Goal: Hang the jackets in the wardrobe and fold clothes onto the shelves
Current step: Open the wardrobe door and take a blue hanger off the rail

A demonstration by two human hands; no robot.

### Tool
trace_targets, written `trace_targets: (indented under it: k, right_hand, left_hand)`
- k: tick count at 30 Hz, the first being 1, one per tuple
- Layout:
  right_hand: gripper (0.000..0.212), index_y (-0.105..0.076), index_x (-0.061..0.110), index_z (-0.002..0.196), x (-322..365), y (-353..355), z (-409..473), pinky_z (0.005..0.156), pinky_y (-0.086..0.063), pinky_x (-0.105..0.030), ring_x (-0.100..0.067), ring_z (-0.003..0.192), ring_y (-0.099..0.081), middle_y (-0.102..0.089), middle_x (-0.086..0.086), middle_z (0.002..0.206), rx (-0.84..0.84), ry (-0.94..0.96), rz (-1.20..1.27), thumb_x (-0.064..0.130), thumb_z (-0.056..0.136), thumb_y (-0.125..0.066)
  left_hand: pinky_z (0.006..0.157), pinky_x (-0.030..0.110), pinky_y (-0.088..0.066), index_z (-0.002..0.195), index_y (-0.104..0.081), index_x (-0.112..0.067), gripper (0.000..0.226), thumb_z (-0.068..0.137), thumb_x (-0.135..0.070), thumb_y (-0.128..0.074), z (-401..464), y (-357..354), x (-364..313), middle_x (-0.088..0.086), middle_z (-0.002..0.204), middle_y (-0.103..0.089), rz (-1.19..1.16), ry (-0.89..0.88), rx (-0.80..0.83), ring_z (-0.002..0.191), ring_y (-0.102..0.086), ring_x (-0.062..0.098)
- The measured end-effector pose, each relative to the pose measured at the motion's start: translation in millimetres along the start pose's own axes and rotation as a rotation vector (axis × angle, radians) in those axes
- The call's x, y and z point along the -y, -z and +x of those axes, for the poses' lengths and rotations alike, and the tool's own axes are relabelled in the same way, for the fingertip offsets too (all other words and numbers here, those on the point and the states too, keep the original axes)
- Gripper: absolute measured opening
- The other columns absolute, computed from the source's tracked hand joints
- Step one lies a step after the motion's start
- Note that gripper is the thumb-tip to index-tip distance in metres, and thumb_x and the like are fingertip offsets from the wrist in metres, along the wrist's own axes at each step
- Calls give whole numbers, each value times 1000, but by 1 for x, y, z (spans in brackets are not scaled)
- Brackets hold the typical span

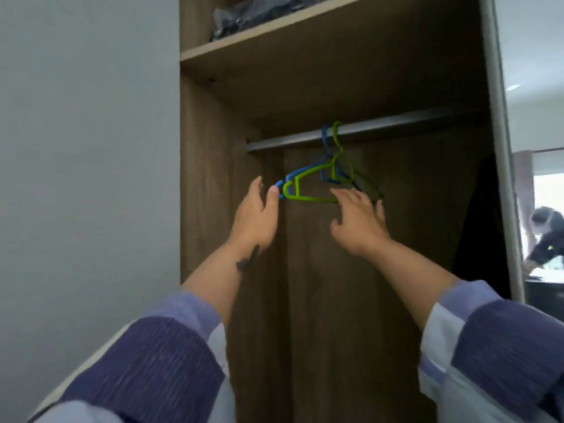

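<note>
Green and blue plastic hangers, a green hanger (pixel 317 181) in front of a blue hanger (pixel 300 172), hang by their hooks from the metal rail (pixel 396 125) inside a brown wooden wardrobe (pixel 381 270). The left hand (pixel 256 215) reaches up, fingers straight, at the hangers' left tips. The right hand (pixel 358 221), fingers spread, touches the green bottom bar. Dark clothes (pixel 259 13) lie on the shelf (pixel 274 41) above.

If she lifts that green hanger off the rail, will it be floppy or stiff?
Probably stiff: the green hanger keeps a crisp thin frame. Likely light, since it hangs by a slim hook on the rail. It may snag the blue hanger overlapping it.
</note>
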State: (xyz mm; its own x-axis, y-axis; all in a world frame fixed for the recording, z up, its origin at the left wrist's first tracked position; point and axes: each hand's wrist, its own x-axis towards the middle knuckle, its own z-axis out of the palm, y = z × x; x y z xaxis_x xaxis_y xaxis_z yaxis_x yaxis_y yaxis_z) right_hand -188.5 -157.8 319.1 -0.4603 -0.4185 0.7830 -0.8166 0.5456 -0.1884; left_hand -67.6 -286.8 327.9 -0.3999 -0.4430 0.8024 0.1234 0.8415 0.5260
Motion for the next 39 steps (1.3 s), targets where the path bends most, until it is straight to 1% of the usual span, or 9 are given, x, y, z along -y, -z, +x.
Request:
trace_targets:
  k: [5, 9, 13, 15, 19, 26, 30, 34, 39]
  right_hand:
    - [72, -17, 22, 152, 8, -17, 31, 118, 3, -54, -11, 148, -4, -15, 6, 159, 87, 74, 27, 13, 89, -49]
    - [68, -26, 23, 149, 1, -25, 40, 117, 5, -55, -13, 146, -16, -25, 4, 156, 123, 91, 18, 8, 86, -48]
    - [49, -47, 20, 131, -17, -21, 43, 117, -15, -51, -24, 132, -40, -44, -2, 138, 101, 104, -68, 8, 83, -48]
    - [37, -55, 16, 123, -27, -19, 44, 107, -34, -43, -29, 125, -46, -48, -7, 132, 75, 81, -46, 10, 86, -47]
    - [29, -64, 14, 112, -33, -15, 45, 95, -43, -39, -31, 121, -48, -49, -10, 134, 23, -13, 97, 16, 92, -43]
    - [31, -59, 26, 111, -24, -14, 41, 96, -43, -42, -32, 122, -48, -46, -7, 137, 50, -47, 44, 21, 91, -35]
    - [34, -56, 27, 117, -19, -16, 39, 99, -41, -44, -33, 124, -46, -41, -6, 142, 59, -87, 54, 23, 91, -33]
    - [35, -52, 19, 123, -13, -17, 26, 100, -40, -41, -33, 126, -44, -39, -9, 143, 23, -119, 82, 19, 95, -32]
    - [51, -30, 15, 147, -4, -28, 1, 107, -31, -34, -28, 137, -34, -28, -8, 154, -48, -153, 306, 14, 96, -36]
  left_hand:
    - [109, 28, -27, 150, -24, -15, 53, 102, -37, -30, 33, -28, -11, 6, 149, -39, -131, 82, -86, 137, -37, 22]
    - [104, 32, -33, 139, -43, -11, 53, 102, -43, -22, 48, -44, -6, 11, 139, -50, -151, 199, -73, 129, -45, 28]
    - [89, 33, -44, 91, -59, -15, 45, 103, -41, -24, 54, -59, -3, 2, 93, -68, -297, 216, -24, 98, -59, 23]
    - [78, 29, -39, 90, -65, -13, 46, 101, -43, -33, 56, -61, -4, -2, 80, -65, -261, 190, -18, 86, -59, 18]
    - [72, 28, -44, 94, -71, -14, 31, 95, -39, -51, 61, -59, -5, 6, 93, -71, -141, 130, -134, 91, -64, 21]
    - [68, 28, -38, 105, -67, -17, 29, 99, -34, -44, 74, -40, -25, 3, 99, -65, 5, 42, -292, 91, -60, 21]
    - [65, 29, -39, 102, -66, -16, 29, 100, -33, -43, 64, -33, -15, 1, 93, -61, 3, 19, -289, 81, -56, 17]
    - [50, 17, -30, 95, -62, -19, 23, 101, -29, -43, 32, -28, 4, -3, 86, -56, -25, 41, -256, 63, -46, 4]
    - [54, 16, -33, 99, -66, -13, 25, 100, -27, -44, -28, -15, 21, 1, 88, -61, -35, 87, -271, 78, -52, 10]
